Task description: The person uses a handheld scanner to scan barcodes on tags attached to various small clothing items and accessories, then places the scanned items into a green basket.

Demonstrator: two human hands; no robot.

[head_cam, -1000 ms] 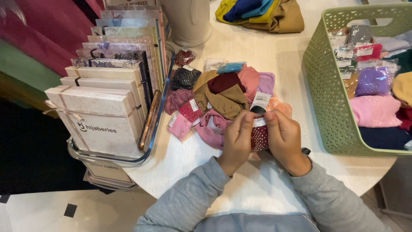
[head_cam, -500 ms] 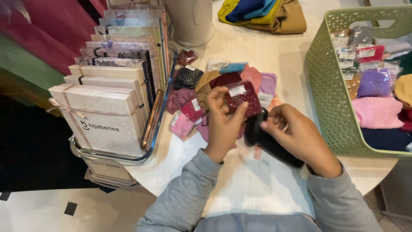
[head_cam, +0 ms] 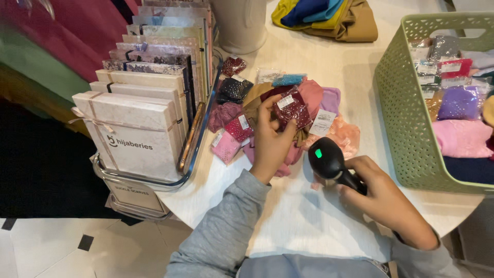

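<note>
Head view: left hand [head_cam: 268, 146] pinches maroon packet [head_cam: 291, 107]; right hand [head_cam: 383, 198] grips scanner [head_cam: 329, 162] beside it.

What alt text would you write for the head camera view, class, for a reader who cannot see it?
A person's left hand holds a small dark red packet above a pile of packets on a white table, while the right hand aims a black handheld scanner at it. A green basket stands right.

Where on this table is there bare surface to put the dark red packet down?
Bare tabletop lies in front, between the forearms, and as a strip between the packet pile and the green basket. The pile's patch, under the left hand with the dark red packet, is crowded; the right hand holds a scanner.
</note>
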